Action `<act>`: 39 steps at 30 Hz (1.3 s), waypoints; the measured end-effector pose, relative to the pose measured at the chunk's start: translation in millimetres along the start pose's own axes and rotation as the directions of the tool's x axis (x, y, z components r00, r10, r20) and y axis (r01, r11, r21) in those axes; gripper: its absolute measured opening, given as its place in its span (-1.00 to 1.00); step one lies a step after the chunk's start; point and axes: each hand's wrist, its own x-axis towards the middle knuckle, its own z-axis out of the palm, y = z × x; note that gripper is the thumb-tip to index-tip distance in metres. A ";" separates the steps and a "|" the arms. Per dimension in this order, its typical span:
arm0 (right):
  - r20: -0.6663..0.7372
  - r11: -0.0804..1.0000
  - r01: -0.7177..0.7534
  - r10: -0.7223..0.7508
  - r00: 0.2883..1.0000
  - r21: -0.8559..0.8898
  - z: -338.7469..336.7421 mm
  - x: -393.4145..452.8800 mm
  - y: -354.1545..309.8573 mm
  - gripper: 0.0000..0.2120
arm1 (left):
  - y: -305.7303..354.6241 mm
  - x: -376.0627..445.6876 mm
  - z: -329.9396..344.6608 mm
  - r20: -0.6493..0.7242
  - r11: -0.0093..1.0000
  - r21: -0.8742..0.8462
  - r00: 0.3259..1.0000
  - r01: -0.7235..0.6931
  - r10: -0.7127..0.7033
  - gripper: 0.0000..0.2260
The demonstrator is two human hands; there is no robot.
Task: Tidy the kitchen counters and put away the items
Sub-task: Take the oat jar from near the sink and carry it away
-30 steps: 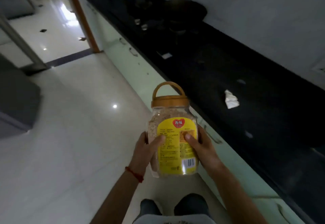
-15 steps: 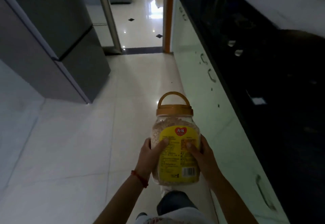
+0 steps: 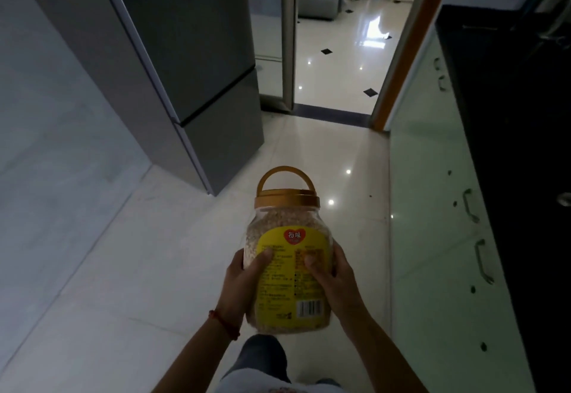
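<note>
Glossy pale tiled floor (image 3: 154, 269), grey fridge (image 3: 191, 53) left, dark counter (image 3: 509, 114) right, doorway (image 3: 340, 53) ahead.

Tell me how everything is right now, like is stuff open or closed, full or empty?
Clear plastic jar with yellow label: upright, nearly full of grain, held in the air.
Orange screw lid with loop handle: on the jar, handle up.
Left hand: grips the jar's side.
Right hand: grips the other side.
Tall grey fridge: doors closed.
Pale green cabinet doors: closed.
</note>
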 end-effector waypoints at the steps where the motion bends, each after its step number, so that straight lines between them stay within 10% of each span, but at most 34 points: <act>1: 0.004 1.000 -0.006 0.006 1.000 0.001 -0.5 22.1 -4.4 0.10 | 6.2 21.3 0.1 0.003 1.000 0.000 1.000 0.004 -0.004 -0.13; 39: -0.275 0.993 -0.030 0.060 0.960 0.112 -306.8 649.6 -259.1 0.06 | 265.0 703.8 328.8 0.323 0.979 0.192 0.937 0.069 -0.130 -0.09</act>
